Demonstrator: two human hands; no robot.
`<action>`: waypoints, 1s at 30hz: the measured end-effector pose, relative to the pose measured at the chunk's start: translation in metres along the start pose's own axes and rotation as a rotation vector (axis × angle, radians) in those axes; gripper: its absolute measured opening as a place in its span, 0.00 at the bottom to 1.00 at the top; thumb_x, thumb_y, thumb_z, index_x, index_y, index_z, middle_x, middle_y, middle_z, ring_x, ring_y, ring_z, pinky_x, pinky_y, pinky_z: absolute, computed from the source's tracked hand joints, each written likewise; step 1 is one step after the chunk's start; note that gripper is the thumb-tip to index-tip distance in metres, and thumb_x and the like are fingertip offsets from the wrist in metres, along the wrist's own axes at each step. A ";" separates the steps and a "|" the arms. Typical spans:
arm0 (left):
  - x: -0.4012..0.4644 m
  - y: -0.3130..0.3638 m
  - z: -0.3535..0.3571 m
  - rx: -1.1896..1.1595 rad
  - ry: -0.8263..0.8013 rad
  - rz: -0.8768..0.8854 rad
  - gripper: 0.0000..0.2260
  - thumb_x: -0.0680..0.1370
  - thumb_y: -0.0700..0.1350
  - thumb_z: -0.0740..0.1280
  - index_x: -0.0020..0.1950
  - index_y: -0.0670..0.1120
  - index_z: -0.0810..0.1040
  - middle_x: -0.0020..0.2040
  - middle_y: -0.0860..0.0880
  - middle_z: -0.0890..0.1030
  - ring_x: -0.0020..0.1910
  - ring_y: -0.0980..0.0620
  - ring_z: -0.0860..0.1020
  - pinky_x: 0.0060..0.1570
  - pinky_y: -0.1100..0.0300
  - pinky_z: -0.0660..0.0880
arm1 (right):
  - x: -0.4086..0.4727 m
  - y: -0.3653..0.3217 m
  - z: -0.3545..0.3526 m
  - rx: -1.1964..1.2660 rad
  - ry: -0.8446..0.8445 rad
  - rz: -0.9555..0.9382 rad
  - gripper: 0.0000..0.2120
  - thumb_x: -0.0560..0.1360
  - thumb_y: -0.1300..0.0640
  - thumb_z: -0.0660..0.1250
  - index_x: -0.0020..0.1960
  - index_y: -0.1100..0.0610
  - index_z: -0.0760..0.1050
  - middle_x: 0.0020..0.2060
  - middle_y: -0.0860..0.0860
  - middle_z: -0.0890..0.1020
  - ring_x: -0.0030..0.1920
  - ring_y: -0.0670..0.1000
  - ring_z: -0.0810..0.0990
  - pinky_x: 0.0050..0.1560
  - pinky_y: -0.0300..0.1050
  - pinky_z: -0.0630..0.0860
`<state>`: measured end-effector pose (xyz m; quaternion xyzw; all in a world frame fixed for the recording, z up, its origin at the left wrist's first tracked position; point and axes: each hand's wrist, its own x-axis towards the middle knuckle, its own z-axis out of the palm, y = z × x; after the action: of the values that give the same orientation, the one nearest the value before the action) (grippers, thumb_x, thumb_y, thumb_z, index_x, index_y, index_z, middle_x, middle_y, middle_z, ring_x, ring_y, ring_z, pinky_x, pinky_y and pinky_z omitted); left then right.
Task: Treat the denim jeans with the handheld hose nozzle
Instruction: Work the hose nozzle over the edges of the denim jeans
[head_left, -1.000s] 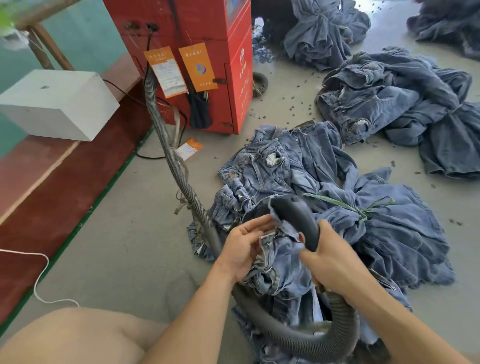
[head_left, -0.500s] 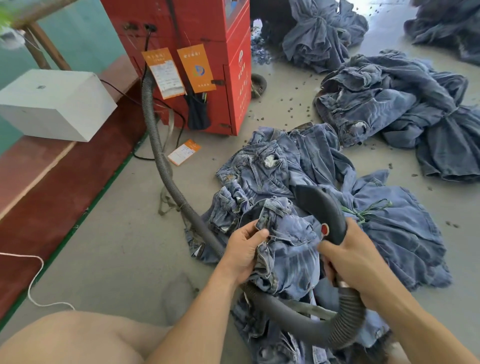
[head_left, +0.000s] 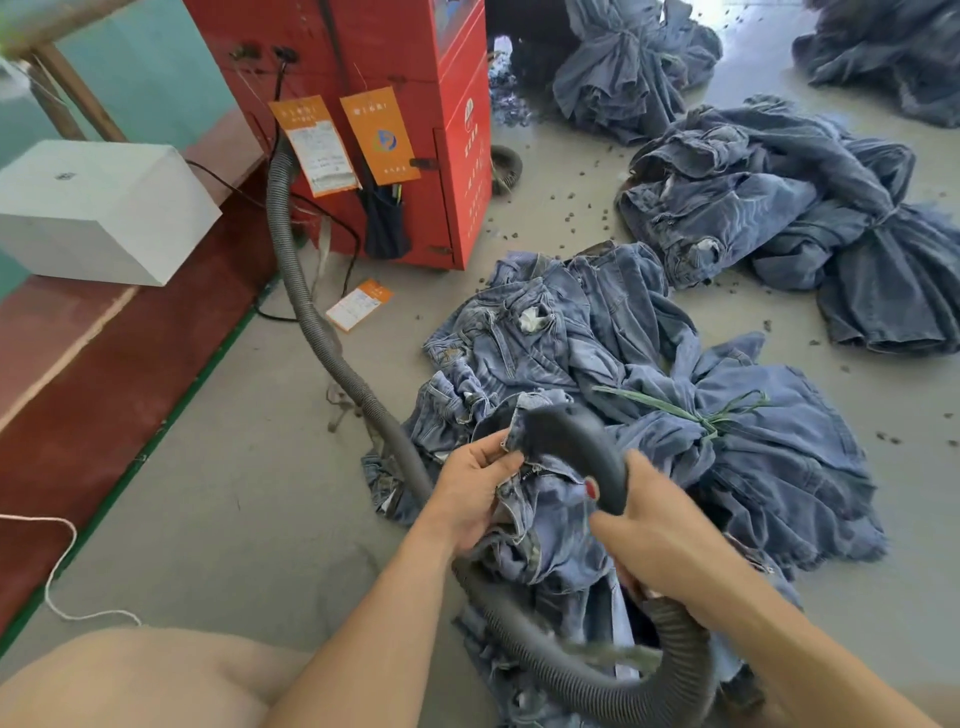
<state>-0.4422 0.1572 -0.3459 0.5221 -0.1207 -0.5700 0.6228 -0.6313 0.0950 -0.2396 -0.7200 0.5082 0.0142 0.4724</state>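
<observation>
Concrete floor (head_left: 218, 519), orange tags (head_left: 382, 136) unreadable

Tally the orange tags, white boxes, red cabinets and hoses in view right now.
Orange tags: 3, two hanging on the cabinet, one on the floor
White box: 1
Red cabinet: 1
Hose: 1
Total: 6

A garment-finishing workshop — tied bundles of jeans (head_left: 779, 202) lie heaped on a bare concrete floor (head_left: 234, 493) strewn with dark scraps, beside a red machine (head_left: 415, 78) hung with orange tags (head_left: 379, 135) — its ribbed hose (head_left: 311, 317) trailing out.
</observation>
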 end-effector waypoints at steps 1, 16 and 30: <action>-0.001 -0.001 -0.001 -0.014 -0.013 -0.001 0.14 0.82 0.30 0.62 0.64 0.38 0.81 0.61 0.38 0.84 0.60 0.43 0.81 0.66 0.47 0.77 | 0.004 -0.002 0.005 -0.021 -0.022 -0.015 0.10 0.75 0.56 0.68 0.50 0.49 0.68 0.32 0.55 0.80 0.21 0.49 0.76 0.22 0.44 0.72; 0.003 -0.005 -0.015 -0.325 0.241 -0.076 0.15 0.85 0.32 0.56 0.61 0.40 0.81 0.53 0.38 0.86 0.48 0.42 0.87 0.45 0.48 0.85 | 0.040 0.016 0.026 0.371 -0.109 0.099 0.10 0.73 0.65 0.64 0.53 0.59 0.68 0.29 0.57 0.76 0.25 0.56 0.73 0.29 0.49 0.72; -0.002 -0.018 -0.026 -0.340 0.331 -0.156 0.16 0.85 0.32 0.54 0.66 0.40 0.79 0.61 0.35 0.83 0.60 0.35 0.82 0.58 0.38 0.79 | 0.058 0.026 0.020 0.573 0.042 0.307 0.05 0.75 0.71 0.63 0.45 0.62 0.71 0.27 0.59 0.73 0.23 0.54 0.70 0.28 0.47 0.72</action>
<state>-0.4342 0.1754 -0.3707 0.5036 0.1214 -0.5354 0.6671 -0.6137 0.0662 -0.2970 -0.4727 0.6038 -0.0730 0.6376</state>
